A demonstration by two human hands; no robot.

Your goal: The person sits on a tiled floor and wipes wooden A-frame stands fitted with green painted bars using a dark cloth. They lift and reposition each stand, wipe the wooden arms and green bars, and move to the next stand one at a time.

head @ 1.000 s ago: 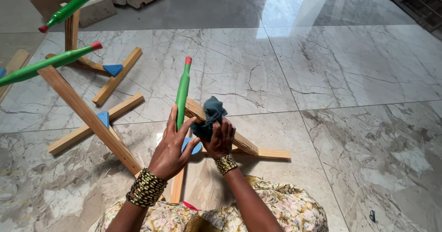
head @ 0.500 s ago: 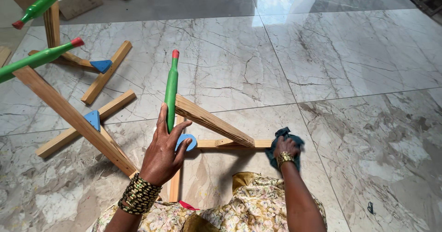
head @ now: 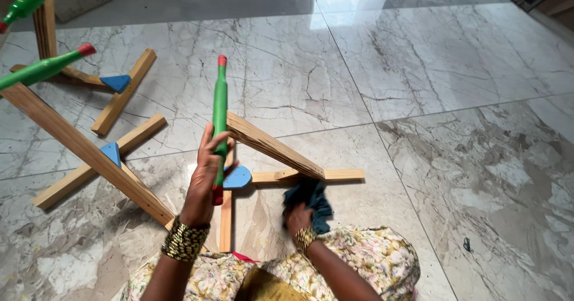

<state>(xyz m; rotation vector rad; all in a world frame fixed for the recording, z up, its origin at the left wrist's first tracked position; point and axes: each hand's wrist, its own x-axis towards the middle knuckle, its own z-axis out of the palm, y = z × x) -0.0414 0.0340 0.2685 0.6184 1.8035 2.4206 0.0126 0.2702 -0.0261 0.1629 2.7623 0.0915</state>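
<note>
- Head view: much of the right hand is hidden under the dark blue cloth it bunches, so only the knuckles and a gold bangle show; its fingers are closed on the cloth.
- The person's lap, in a floral fabric, cuts off both forearms at the bottom edge, and the foot of the wooden frame disappears behind the left wrist.
- Two more green rods at the far left, well away from the left hand, run out of the picture, so their full length cannot be made out.
- The left hand is raised, palm turned away, fingers wrapped round the lower part of the green rod; a wide gold beaded cuff sits at the wrist.
- The right hand is low, just right of the left, pressing the cloth near the flat wooden slat.
- The rod is smooth, painted green with a red tip, standing nearly upright above the left hand; a blue rounded plate lies just beside that hand.
- The frame is bare, raw-looking timber; the floor is glossy veined marble.
</note>
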